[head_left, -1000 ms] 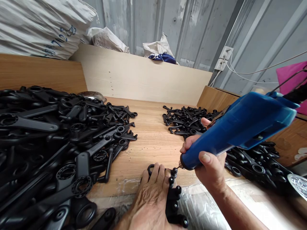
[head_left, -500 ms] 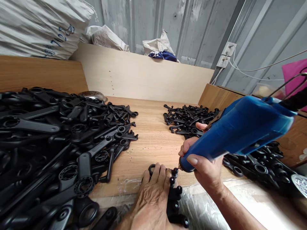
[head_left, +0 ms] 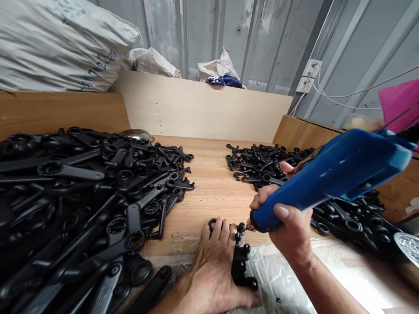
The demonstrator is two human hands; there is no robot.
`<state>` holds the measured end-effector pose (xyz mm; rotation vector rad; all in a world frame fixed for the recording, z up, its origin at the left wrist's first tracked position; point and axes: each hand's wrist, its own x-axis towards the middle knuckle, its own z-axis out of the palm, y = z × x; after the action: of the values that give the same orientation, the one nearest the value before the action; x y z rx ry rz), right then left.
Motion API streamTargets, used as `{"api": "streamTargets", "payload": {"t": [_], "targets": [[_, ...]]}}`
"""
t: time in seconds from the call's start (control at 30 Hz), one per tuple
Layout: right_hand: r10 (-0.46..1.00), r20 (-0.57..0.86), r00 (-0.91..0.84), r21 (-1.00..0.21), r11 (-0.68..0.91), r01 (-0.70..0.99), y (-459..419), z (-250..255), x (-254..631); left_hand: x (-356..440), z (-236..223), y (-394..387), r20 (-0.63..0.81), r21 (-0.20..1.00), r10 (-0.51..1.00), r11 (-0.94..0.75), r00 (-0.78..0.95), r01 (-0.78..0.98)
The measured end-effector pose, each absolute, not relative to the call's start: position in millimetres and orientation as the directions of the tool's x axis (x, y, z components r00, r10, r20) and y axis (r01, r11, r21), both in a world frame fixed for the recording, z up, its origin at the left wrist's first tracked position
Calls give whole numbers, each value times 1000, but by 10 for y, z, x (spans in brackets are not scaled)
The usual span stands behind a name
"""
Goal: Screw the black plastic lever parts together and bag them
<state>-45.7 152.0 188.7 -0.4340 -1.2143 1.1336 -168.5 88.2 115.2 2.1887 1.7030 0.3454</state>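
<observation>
My right hand (head_left: 291, 222) is wrapped around a blue power screwdriver (head_left: 304, 187), tilted with its tip low at the left. The tip is close to a small knob at the far end of a row of black lever arms (head_left: 240, 264); whether they touch is not clear. My left hand (head_left: 214, 266) lies over this row, fingers stretched across the far arm and thumb along the near side, keeping the arms together. A ring end (head_left: 212, 223) shows beyond my fingers. The knobbed ends stick out to the right, and my palm hides the rest.
A large heap of black lever arms (head_left: 131, 218) covers the left side. Smaller black parts (head_left: 258, 163) are piled at the back right, more (head_left: 353, 222) behind the screwdriver. A metal bowl (head_left: 407, 250) stands at the right edge. Clear plastic film (head_left: 278, 274) covers the front edge.
The screwdriver and my right hand have shifted slightly right, its tip now a little farther from the row. My left hand stays on the lever arms. The view has also shifted slightly.
</observation>
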Motion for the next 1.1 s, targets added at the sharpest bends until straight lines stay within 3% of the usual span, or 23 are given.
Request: {"api": "streamTargets", "payload": {"t": [0.87,1.1], "targets": [[865,481,-139,-818,386,-427,1552,1806,-483,-1676,1234,896,-78,428,966,-190,245,884],[849,496,-180,-838,413,-357,1526,1823,-511,-1658,1284,899,-56,446,967,-199,249,872]]}}
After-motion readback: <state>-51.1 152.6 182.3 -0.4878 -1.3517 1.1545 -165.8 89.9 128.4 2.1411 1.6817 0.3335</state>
